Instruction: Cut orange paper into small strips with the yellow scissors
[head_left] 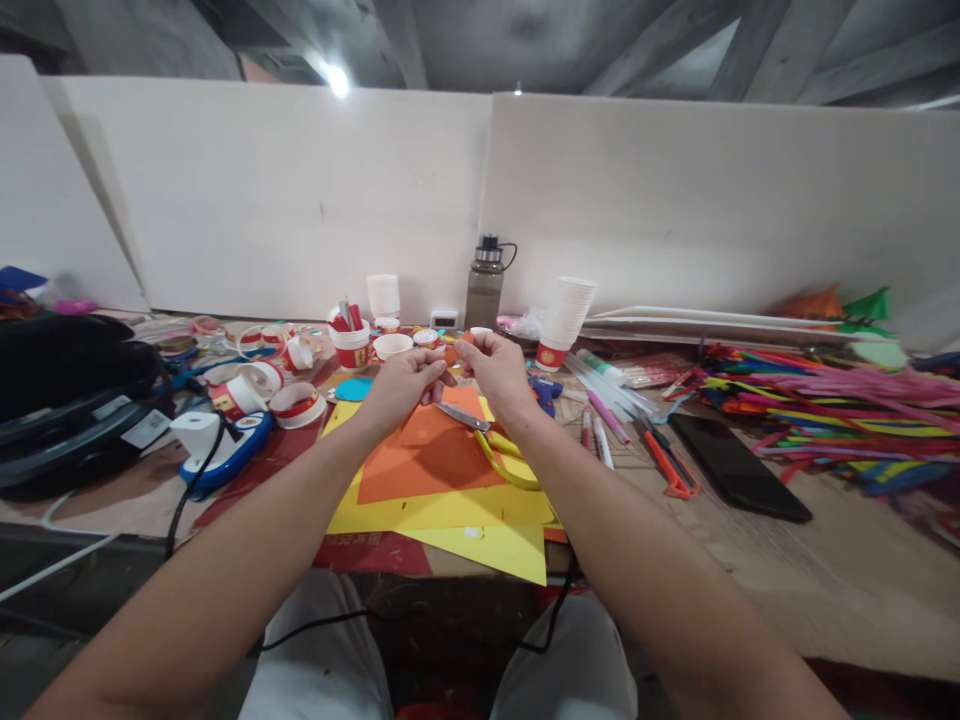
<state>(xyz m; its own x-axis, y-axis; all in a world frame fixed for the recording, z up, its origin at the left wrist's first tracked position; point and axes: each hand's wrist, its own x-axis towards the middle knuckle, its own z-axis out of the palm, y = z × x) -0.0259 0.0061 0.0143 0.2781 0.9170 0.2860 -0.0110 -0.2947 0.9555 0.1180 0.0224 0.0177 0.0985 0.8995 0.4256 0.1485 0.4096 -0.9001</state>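
Both my hands are raised close together above the paper sheets. A small orange paper piece (452,352) is pinched between the fingers of my right hand (495,372). My left hand (405,385) has its fingers pressed together at the left side of that piece; what they hold, if anything, is too small to tell. Beneath them an orange sheet (427,460) lies on yellow sheets (517,545). Yellow-handled scissors (502,455) rest on the sheets, partly hidden by my right wrist, their blades pointing up and left.
Cut paper cups (296,402) and a blue power strip (232,455) are at the left. Behind stand a bottle (484,292) and stacked cups (566,320). Pens, an orange cutter (664,460), a black phone (739,465) and colourful pipe cleaners (847,410) lie at the right.
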